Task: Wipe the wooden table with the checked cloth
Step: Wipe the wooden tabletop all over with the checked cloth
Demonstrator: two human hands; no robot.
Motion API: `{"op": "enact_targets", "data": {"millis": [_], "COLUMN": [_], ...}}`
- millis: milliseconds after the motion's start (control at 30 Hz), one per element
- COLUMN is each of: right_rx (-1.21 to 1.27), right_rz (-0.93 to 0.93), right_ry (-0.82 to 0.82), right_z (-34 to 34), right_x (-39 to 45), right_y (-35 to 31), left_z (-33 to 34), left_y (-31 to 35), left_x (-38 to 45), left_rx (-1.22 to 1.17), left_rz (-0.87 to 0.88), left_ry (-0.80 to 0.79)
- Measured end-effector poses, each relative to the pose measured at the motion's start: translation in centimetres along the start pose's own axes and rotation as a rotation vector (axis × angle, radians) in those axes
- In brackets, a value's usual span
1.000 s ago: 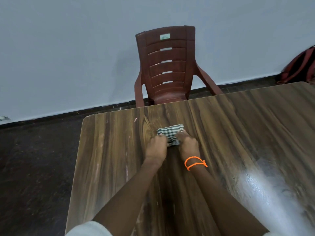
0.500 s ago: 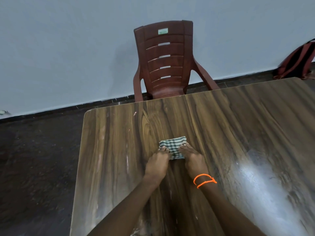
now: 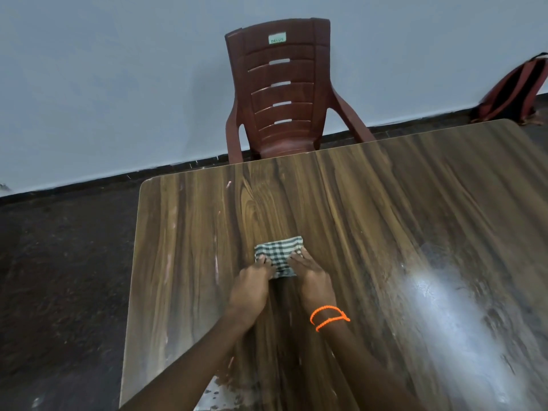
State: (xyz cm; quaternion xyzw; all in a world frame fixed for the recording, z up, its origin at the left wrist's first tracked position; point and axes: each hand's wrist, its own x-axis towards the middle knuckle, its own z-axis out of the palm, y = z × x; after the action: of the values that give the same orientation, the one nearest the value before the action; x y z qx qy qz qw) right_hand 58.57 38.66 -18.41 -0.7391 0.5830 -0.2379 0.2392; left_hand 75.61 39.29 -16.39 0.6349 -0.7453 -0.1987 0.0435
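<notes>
Table (image 3: pixel 385 232): wood top, glare patch at the near right.
Left hand (image 3: pixel 252 287): fingertips press the cloth's left side.
Right hand (image 3: pixel 312 280): flat on its right side.
Cloth (image 3: pixel 277 253): folded, just beyond both hands, mid-table.
Chair (image 3: pixel 281 93): behind the far edge.

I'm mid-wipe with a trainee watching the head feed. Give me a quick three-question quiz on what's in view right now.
1. True or false: both hands are on the checked cloth.
2. Which wrist wears the orange band? A) left B) right C) neither
3. What stands past the far edge of the wooden table?

Key
1. True: the left hand and right hand each press fingers on the cloth's near part.
2. B.
3. A brown plastic chair, against the wall; a red backpack leans further right.
</notes>
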Motion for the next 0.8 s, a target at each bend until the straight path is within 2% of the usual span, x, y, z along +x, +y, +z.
{"op": "enact_targets", "data": {"millis": [133,333,467,600,700,800], "right_rx": [-0.002,0.035,0.058,0.058,0.027,0.025], "right_rz": [0.02,0.159,0.177,0.151,0.056,0.072], "right_ry": [0.071,0.175,0.113,0.023,0.044,0.078], "right_z": [-2.0,-3.4,-2.2,-0.6,-0.6,-1.4], "right_x": [-2.7,0.7,2.0,-1.0,-5.0,-7.9], "right_y": [2.2,3.4,0.9,-0.8,-0.7,0.6], "left_z": [1.4,0.0,-1.2,-0.3,1.8,3.5], "left_y": [3.6,6.1,4.1,1.5,1.4,3.2], "left_x": [-0.9,2.8,3.1,-0.7,-4.1,-5.6], "left_rx": [-0.032,0.063,0.068,-0.013,-0.068,-0.083], "left_rz": [0.056,0.005,-0.052,-0.057,-0.014,0.053], "left_ry": [-0.06,0.007,-0.001,-0.011,-0.056,-0.049]}}
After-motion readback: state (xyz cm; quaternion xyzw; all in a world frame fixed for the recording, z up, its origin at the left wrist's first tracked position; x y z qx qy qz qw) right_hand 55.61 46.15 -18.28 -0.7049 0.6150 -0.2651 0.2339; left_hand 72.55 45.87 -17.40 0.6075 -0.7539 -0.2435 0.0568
